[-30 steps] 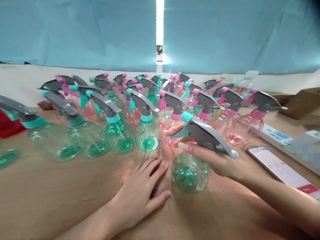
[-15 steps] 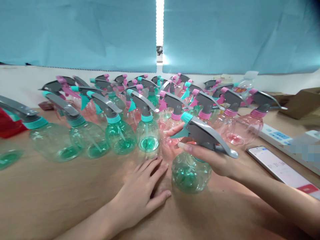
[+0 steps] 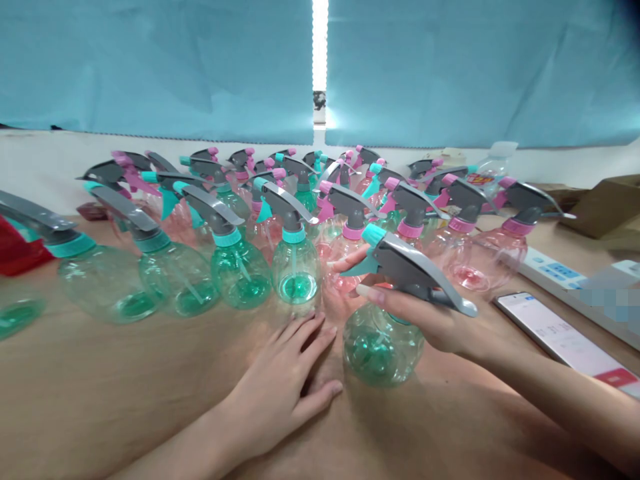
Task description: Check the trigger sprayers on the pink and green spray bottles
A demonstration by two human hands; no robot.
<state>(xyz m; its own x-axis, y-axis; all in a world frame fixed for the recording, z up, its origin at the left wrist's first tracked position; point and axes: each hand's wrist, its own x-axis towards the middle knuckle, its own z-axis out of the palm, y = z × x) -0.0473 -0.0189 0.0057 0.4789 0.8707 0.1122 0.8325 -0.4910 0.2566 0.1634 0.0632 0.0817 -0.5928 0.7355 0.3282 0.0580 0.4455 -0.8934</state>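
My right hand (image 3: 425, 313) is closed around the neck of a green spray bottle (image 3: 383, 350), under its grey and teal trigger head. The bottle stands at the front of the wooden table, and the hand hides its collar. My left hand (image 3: 295, 373) lies flat on the table to the left of that bottle, palm down, fingers apart and holding nothing. Just beyond its fingertips stands another green spray bottle (image 3: 296, 273) with a teal collar. A pink spray bottle (image 3: 347, 257) is partly hidden behind the right hand's fingers.
Several green and pink spray bottles (image 3: 243, 273) crowd the table's far half. At the right lie a phone (image 3: 560, 333), a white power strip (image 3: 555, 273) and a cardboard box (image 3: 605, 210). A red item (image 3: 23, 250) sits at the left edge. Blue curtains (image 3: 160, 67) hang behind.
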